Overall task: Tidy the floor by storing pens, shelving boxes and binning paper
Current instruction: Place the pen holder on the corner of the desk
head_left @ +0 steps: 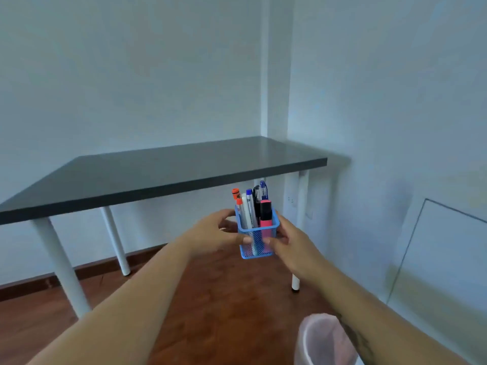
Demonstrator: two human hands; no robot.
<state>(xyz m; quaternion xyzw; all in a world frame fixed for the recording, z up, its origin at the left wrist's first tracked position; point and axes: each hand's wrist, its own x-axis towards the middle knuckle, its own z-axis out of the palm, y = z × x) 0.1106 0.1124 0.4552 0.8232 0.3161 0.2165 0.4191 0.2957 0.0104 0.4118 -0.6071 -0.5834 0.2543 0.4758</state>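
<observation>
A blue mesh pen holder [257, 239] is held in the air in front of a dark table [158, 172], below its front edge. Several pens and markers [253, 206] stand upright in it, among them orange-capped, blue-capped and a pink highlighter. My left hand [216, 233] grips the holder's left side with fingers curled round it. My right hand [290, 241] grips its right side, thumb across the front mesh. Both forearms reach in from the bottom of the view.
The table has white legs [60, 264] and stands in a corner against pale walls. A pale pink waste bin [325, 341] stands on the brown wooden floor [216, 299] at the lower right, under my right forearm. A white panel [442, 259] leans on the right wall.
</observation>
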